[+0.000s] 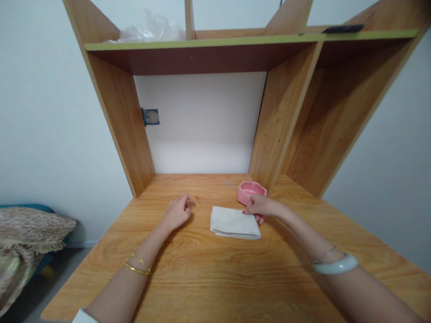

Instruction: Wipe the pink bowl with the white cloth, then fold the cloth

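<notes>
A folded white cloth [235, 221] lies flat on the wooden desk [208, 273]. My right hand [260, 206] pinches the cloth's far right corner between fingertips. Just behind that hand sits a small pink dish [249, 190], against the shelf's upright panel. My left hand [178, 211] rests on the desk to the left of the cloth, fingers loosely curled, holding nothing and not touching the cloth.
A wooden hutch stands on the desk, with upright panels [279, 125] on both sides and a shelf [249, 42] above. Crumpled clear plastic [151, 30] and a dark flat object [342, 28] lie on the shelf. A bed with patterned bedding [23, 237] is at lower left.
</notes>
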### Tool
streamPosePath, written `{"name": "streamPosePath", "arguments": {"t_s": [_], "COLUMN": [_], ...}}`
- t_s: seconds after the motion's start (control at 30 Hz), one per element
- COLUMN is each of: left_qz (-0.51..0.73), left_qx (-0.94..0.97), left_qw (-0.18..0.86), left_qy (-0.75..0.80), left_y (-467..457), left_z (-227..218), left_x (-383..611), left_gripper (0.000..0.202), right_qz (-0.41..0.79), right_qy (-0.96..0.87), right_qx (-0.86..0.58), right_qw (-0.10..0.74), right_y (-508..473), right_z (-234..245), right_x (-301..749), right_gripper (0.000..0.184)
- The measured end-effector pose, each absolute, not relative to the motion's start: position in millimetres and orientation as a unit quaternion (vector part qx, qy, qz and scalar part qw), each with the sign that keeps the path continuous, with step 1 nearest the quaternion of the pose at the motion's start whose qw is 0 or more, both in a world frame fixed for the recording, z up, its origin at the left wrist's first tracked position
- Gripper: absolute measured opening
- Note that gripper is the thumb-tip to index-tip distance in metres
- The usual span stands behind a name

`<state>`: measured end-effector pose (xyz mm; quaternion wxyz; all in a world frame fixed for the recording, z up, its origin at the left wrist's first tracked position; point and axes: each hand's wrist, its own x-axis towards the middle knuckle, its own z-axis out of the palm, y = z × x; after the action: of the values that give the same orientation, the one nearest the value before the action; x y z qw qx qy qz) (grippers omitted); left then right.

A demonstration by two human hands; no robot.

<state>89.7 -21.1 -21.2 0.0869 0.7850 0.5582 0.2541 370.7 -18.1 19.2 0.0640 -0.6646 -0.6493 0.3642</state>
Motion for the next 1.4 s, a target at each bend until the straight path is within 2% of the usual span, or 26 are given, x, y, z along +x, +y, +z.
{"name": "streamPosePath", "arguments": {"t_s": [0.13, 0.33, 0.5, 0.57, 0.67, 0.8, 0.97, 1.07, 1.23, 1.4], "left_qz": [0.243, 0.245, 0.250, 0.258, 0.273, 0.264, 0.218, 0.170, 0.083, 0.070], "left_qx": [0.798, 0.801, 0.806, 0.809, 0.817, 0.836, 0.850, 0.855, 0.861, 0.858], "left_qw": [0.082, 0.085, 0.080, 0.084, 0.106, 0.142, 0.134, 0.133, 0.143, 0.150], "left_qy": [0.546, 0.540, 0.530, 0.521, 0.497, 0.460, 0.460, 0.471, 0.481, 0.486], "left_y": [-21.2, -22.3, -21.2, -20.5, -21.1, -24.9, -27.0, -27.2, -33.6, -37.9], "left_z": [-20.6, -18.0, -20.1, -22.6, -25.5, -25.5, -28.5, -33.4, -34.6, -30.4], "left_x": [91.6, 93.6, 94.2, 94.5, 95.3, 95.5, 93.5, 94.1, 99.3, 101.4], "left_gripper": [0.024, 0.022, 0.021, 0.022, 0.029, 0.039, 0.046, 0.053, 0.063, 0.067], "right_qz": [0.265, 0.121, 0.073, 0.039, -0.035, 0.010, 0.120, 0.154, 0.151, 0.165], "right_qy": [-0.661, -0.678, -0.684, -0.673, -0.692, -0.801, -0.852, -0.857, -0.868, -0.877], "right_qx": [-0.698, -0.725, -0.726, -0.739, -0.716, -0.582, -0.495, -0.478, -0.465, -0.445], "right_qw": [0.077, 0.025, 0.004, 0.014, 0.085, 0.137, 0.122, 0.113, 0.090, 0.072], "right_y": [-18.4, -15.2, -16.1, -19.5, -28.8, -41.8, -46.0, -47.1, -54.8, -57.5], "right_z": [28.8, 33.6, 37.2, 38.2, 37.1, 22.9, -10.7, -24.1, -31.2, -31.2], "right_x": [407.9, 423.2, 415.4, 406.5, 380.1, 334.1, 301.0, 293.9, 289.7, 294.1], "right_gripper": [0.021, 0.020, 0.014, 0.012, 0.027, 0.028, 0.063, 0.075, 0.080, 0.077]}}
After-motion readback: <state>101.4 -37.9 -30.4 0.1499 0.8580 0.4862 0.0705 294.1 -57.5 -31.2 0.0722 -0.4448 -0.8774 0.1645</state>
